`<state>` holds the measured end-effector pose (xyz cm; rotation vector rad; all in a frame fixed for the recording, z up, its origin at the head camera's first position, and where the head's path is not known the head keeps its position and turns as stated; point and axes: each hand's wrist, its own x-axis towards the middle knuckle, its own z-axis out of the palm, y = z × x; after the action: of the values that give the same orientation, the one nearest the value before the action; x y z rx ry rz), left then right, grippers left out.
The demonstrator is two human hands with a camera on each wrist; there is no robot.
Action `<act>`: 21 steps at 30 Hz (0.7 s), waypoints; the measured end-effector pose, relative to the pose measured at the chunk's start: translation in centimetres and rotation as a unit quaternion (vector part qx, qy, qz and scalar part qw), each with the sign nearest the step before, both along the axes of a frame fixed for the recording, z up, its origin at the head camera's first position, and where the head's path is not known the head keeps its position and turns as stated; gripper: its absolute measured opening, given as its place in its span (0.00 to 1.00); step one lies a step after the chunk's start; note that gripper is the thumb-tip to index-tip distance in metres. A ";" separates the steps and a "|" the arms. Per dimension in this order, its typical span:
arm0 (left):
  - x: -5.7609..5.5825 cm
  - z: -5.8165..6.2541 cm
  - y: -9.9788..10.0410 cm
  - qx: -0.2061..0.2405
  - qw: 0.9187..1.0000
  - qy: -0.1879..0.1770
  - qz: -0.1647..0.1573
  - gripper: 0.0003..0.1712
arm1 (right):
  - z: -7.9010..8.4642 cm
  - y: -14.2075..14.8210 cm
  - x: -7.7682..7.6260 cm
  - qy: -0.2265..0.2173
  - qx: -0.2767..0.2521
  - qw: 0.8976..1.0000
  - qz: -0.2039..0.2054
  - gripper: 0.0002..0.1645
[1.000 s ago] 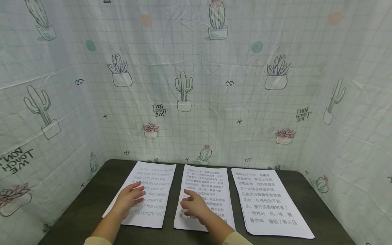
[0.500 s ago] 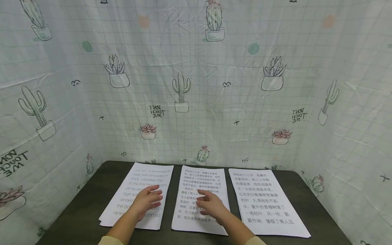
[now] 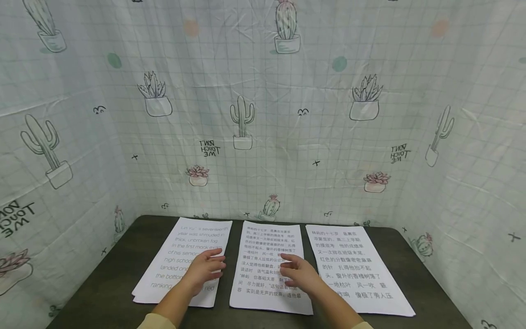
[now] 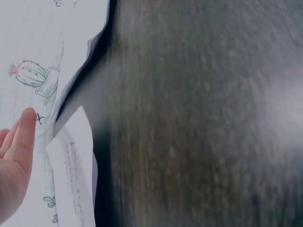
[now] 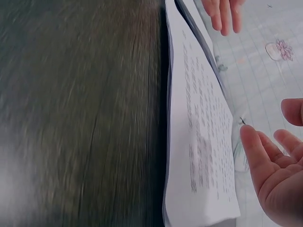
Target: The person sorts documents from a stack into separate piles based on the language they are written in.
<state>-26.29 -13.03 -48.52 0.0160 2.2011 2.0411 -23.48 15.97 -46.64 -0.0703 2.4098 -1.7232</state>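
Note:
My left hand (image 3: 204, 270) hovers over the right part of a paper stack with English print (image 3: 197, 237), its fingers loosely bent and nothing in them. My right hand (image 3: 303, 275) is over the right edge of the middle stack, a paper stack with small Chinese print (image 3: 263, 278), and near the right-hand stack; it holds nothing either. That third paper stack (image 3: 353, 269) carries larger Chinese print. In the right wrist view the fingers (image 5: 253, 146) show above the level of the middle sheets. The left wrist view has the left hand (image 4: 16, 165) apart from the paper.
All three stacks lie side by side on a dark wood-grain table (image 3: 102, 269), with narrow gaps between them. A pale curtain (image 3: 271, 114) printed with cacti and grid lines surrounds the table at the back and both sides.
Both hands have shifted to the right above the papers, the left from mid English stack toward its right edge, the right from the middle stack toward the right-hand one. The stacks stay put.

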 end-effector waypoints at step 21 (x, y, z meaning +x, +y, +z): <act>-0.1 -0.2 1.9 -0.036 0.998 -0.034 -0.032 0.36 | -0.5 5.0 0.6 0.001 0.037 0.995 -0.089 0.31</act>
<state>-26.39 -11.15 -48.69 0.0094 2.2019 1.9004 -22.84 20.96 -47.15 0.1590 2.5475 -1.7010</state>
